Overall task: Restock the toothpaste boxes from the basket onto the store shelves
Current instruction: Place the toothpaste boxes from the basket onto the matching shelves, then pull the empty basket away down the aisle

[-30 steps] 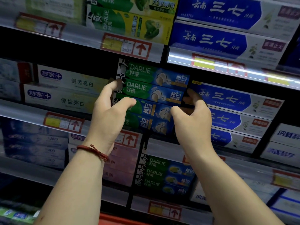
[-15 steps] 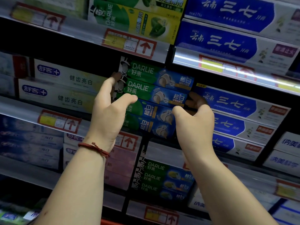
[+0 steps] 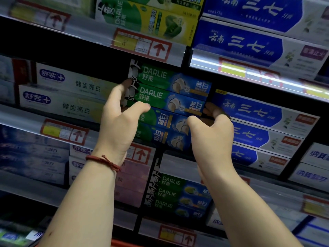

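A stack of green-and-blue Darlie toothpaste boxes [image 3: 170, 100] sits on the middle shelf [image 3: 26, 120]. My left hand [image 3: 119, 125] grips the stack's left end, fingers round the side and thumb across the front. At the right end my right hand [image 3: 211, 132] holds the stack the same way, its fingers tucked between the Darlie boxes and the blue boxes beside them. The two lower boxes lie upside down. The basket is out of view except for a red strip [image 3: 124, 244] at the bottom edge.
White toothpaste boxes [image 3: 67, 93] stand left of the stack, blue-and-white boxes [image 3: 258, 120] right of it. More Darlie boxes fill the shelf above [image 3: 146, 18] and the shelf below [image 3: 176, 195]. Price-tag rails [image 3: 142, 45] front each shelf.
Both hands stay on the ends of the Darlie stack; stack and hands have shifted a little right and down in the view as the camera moved.
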Demonstrator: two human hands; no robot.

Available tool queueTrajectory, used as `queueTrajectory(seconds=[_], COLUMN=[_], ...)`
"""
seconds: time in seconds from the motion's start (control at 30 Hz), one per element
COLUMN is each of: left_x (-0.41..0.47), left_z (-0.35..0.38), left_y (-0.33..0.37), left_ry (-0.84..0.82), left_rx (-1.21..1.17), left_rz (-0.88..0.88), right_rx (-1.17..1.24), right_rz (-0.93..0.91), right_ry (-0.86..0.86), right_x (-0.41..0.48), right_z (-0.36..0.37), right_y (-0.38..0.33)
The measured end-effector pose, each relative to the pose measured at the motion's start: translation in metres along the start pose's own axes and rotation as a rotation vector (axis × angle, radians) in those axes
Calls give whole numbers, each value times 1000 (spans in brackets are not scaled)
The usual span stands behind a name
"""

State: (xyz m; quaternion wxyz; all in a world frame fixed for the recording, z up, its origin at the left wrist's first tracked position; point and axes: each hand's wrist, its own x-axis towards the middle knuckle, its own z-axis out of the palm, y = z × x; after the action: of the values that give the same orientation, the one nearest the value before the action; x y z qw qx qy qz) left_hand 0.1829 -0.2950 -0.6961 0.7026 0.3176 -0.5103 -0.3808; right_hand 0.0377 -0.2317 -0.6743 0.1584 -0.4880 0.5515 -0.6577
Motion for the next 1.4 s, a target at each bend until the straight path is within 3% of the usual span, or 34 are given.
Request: queueTrajectory(seconds=[0.3, 0.5, 0.67, 0.93, 1.07, 1.4], left_x=[1, -11, -29, -77, -116, -235], left_z=[-7, -9, -19, -39, -62, -139], left_y=[-1, 2, 7, 23, 24, -20], left_ry=[2, -20, -132, -384, -537, -644], left_rx=[84, 321, 448, 854, 1009, 1132], left_rz=[-27, 31, 86, 307, 331, 128], right_rx=[-27, -24, -206, -560, -678, -722], right_rz=[9, -21, -127, -341, -392, -237], right_ry=[9, 6, -28, -195, -319, -582], right_x=[-1, -4, -11, -54, -86, -193], right_z=[-4, -5, -17, -58, -80, -111], right_y=[2, 9, 15, 8, 13, 77])
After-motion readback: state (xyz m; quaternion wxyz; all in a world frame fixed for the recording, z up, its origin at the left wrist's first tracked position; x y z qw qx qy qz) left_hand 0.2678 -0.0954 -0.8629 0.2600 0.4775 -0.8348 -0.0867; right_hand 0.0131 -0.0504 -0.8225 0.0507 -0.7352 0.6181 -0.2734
